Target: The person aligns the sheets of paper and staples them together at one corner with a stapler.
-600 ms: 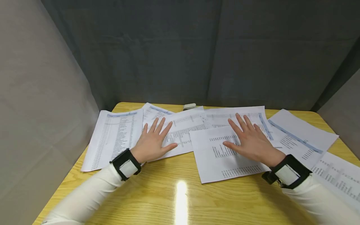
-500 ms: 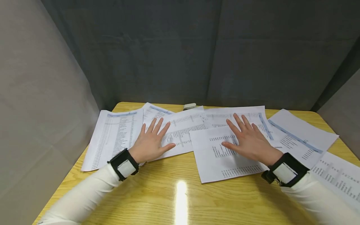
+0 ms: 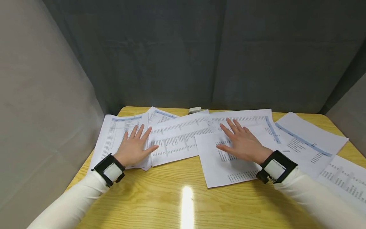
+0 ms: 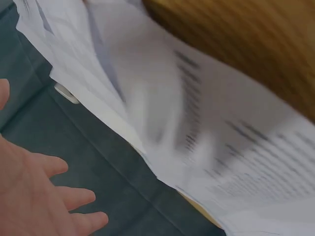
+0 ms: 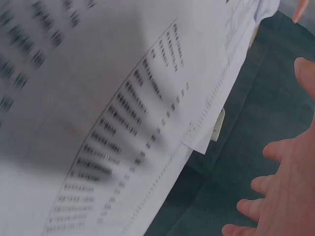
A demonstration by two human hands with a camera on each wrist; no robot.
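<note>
we see the left hand (image 3: 133,148) flat, fingers spread, on the leftmost sheet (image 3: 114,136). the right hand (image 3: 241,143), equally relaxed, presses the front sheet (image 3: 217,165) on the bench (image 3: 171,197).

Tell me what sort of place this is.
Probably a curtained-off desk booth: a yellow wooden table, printed white paper sheets spread across it, dark grey fabric curtains close behind.

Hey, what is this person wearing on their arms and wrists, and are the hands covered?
Both arms wear long white sleeves. Each wrist carries a black strap with a pale rectangular block on top. The left hand and right hand are bare: no gloves and no rings visible.
</note>
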